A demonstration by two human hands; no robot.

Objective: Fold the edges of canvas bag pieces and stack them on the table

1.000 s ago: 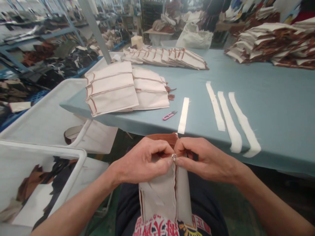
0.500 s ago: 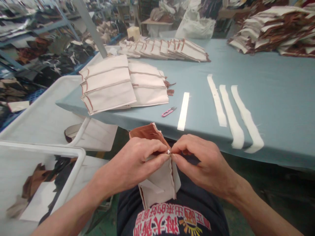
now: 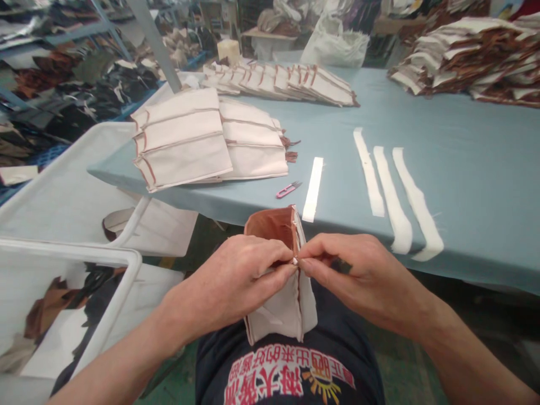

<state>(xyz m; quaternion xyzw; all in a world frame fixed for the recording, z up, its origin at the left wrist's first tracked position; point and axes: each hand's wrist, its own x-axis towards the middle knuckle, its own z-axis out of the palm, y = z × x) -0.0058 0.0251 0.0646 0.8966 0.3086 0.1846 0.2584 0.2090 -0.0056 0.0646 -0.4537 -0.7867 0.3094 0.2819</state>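
Note:
Over my lap I hold a cream fabric piece with a brown lining (image 3: 280,306) between both hands. My left hand (image 3: 236,281) is closed, thumb and forefinger pinching its seam edge at a small metal part. My right hand (image 3: 358,275) is closed too, pinching the same spot from the right, with something small and dark under its fingers. The brown-lined top (image 3: 270,222) stands open above my left fingers. A pink thread snipper (image 3: 288,189) lies on the blue-grey table (image 3: 464,169) just beyond.
Cream pieces (image 3: 198,138) are stacked at the table's left, a fanned row (image 3: 278,81) lies behind, and big piles (image 3: 472,53) sit far right. Several white strips (image 3: 392,191) lie on the table. White bins (image 3: 63,185) with scraps stand to my left.
The piece was drawn up shorter over my lap and its brown-lined top now stands upright and open. Both hands keep pinching the same seam spot.

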